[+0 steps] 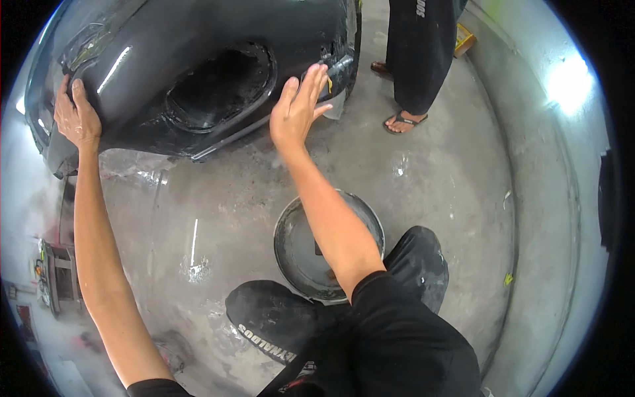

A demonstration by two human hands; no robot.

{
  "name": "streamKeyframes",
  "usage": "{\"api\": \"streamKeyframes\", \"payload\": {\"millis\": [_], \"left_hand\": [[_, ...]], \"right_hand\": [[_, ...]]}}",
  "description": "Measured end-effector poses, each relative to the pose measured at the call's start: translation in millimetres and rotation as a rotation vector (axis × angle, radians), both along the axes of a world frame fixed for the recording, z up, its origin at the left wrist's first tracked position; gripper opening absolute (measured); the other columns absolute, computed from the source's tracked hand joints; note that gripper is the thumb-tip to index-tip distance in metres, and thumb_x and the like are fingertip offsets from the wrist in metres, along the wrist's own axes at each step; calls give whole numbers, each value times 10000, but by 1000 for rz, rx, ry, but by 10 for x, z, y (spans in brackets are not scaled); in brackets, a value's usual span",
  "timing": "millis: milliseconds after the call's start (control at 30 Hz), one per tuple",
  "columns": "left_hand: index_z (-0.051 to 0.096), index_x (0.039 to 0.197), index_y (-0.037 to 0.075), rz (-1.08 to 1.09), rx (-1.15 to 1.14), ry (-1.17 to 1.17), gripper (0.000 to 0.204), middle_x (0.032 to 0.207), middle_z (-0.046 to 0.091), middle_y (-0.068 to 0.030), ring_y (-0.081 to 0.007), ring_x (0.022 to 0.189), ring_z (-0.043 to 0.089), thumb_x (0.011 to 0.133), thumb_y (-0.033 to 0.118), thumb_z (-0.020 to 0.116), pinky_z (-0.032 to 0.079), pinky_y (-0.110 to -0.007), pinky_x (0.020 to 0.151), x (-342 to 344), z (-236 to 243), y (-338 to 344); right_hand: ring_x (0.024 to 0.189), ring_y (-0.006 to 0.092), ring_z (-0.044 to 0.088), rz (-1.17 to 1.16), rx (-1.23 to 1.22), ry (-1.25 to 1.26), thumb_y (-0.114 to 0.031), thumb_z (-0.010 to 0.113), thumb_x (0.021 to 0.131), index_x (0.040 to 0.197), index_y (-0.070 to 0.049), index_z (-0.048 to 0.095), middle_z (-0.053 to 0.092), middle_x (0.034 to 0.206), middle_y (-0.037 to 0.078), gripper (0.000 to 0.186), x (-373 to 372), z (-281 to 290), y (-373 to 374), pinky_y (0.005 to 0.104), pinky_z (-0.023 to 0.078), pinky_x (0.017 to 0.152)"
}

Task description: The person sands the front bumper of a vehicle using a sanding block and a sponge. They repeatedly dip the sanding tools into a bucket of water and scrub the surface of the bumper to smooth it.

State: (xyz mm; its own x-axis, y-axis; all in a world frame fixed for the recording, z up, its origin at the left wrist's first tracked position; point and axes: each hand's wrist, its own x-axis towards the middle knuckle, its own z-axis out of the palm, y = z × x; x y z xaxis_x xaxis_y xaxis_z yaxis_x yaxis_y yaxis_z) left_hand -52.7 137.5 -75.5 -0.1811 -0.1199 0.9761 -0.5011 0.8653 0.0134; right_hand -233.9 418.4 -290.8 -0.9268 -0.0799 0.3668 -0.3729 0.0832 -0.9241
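Note:
A dark, wet-looking car body (152,66) with an oval opening fills the upper left of the head view. My left hand (78,122) lies at its left edge, fingers stretched out and spread apart. At the right end of the car body is my right hand (297,116), also with fingers extended and nothing visible in the grasp. Whether its fingertips touch the surface I cannot tell. Below my right forearm, a round basin (283,261) of greyish water stands on the floor near my knees. A small dark piece shows in it, partly hidden by the arm.
Another person's legs (420,59) in dark trousers and sandals stand right of the car body. A yellow container (464,41) is behind them, by a curved-looking wall (539,192). A grey stand (63,281) is at the left. The concrete floor (231,198) has wet patches.

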Motion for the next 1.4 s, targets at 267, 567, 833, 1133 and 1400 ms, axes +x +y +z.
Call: {"api": "streamKeyframes", "payload": {"millis": [267,567,833,1133,1400], "left_hand": [[643,1344,96,-43,-59,19,483,1362,652,-131,-333,1299,556,1018,438,547,373,-434,1125,-48,-23,90],[654,1312,77,-5,-108,55,525,1313,666,-181,-383,1226,603,973,472,585,427,-471,1072,-43,-12,176],[625,1287,45,-3,-91,129,473,1305,635,-215,-411,1241,557,939,365,631,394,-510,1080,-24,-13,390],[345,1561,-15,-45,227,295,754,1644,290,-240,-438,1539,201,1002,459,518,114,-605,1243,-27,-321,396],[145,1605,-58,-167,523,335,791,1681,96,-292,-462,1567,41,1022,315,528,48,-625,1231,-112,-1996,1202]], "right_hand": [[1585,415,11,-5,-159,439,-300,422,1066,1622,39,127,45,1701,267,715,76,273,-201,682,-10,1192],[1571,457,-11,108,-136,481,-270,419,1074,1621,50,101,30,1688,302,708,171,-161,-55,609,-1,1229],[1554,373,231,138,-41,669,-260,370,1115,1562,49,337,274,1648,264,544,-407,249,147,470,127,1269],[1456,424,387,409,826,212,-316,376,1106,1514,24,417,402,1584,241,533,36,-2007,1642,512,328,1187],[1250,455,574,382,1040,104,-346,408,1085,1418,-4,531,563,1421,260,493,339,-1677,1693,503,462,1051]]}}
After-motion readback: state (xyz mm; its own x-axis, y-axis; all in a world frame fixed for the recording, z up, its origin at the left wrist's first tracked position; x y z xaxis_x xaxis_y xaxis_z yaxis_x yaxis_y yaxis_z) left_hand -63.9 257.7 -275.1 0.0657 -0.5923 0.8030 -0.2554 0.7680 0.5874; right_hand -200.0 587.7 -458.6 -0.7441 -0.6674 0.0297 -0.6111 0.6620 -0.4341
